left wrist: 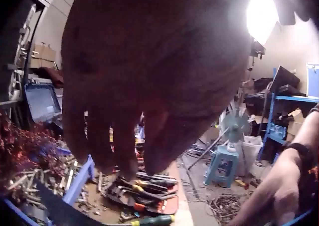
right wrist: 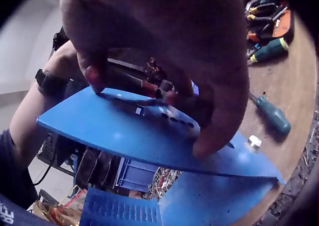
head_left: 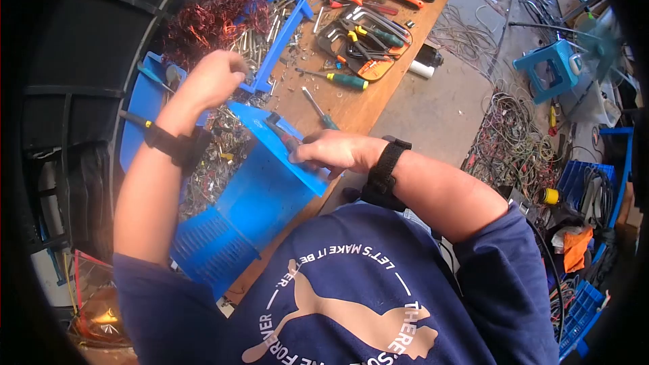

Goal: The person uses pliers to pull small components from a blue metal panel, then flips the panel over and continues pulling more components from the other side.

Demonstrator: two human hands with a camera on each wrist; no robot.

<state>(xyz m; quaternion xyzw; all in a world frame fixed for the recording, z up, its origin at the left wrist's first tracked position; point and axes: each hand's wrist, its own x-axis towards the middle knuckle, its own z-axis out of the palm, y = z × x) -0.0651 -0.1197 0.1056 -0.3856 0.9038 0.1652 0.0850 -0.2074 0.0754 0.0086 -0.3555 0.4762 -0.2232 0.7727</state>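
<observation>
A large blue slotted plastic housing point(head_left: 260, 196) stands tilted over the table, its flat end panel point(right wrist: 124, 129) facing up. My right hand point(head_left: 334, 152) is at this panel and grips a dark, elongated tool with reddish parts point(right wrist: 162, 90). Its fingertips rest against the blue surface, and the palm hides much of the tool. My left hand point(head_left: 213, 78) is raised beside a blue frame point(head_left: 284, 40); its fingers point(left wrist: 124, 156) hang loosely bent with nothing in them.
Reddish wire point(head_left: 216, 17) is heaped at the back left. Small metal scraps point(head_left: 216, 142) fill the space left of the housing. Screwdrivers point(head_left: 348, 81) and a hex key set point(head_left: 365, 40) lie on the wooden table point(head_left: 358, 105). A blue stool point(head_left: 551, 71) and cable piles point(head_left: 507, 135) occupy the floor at right.
</observation>
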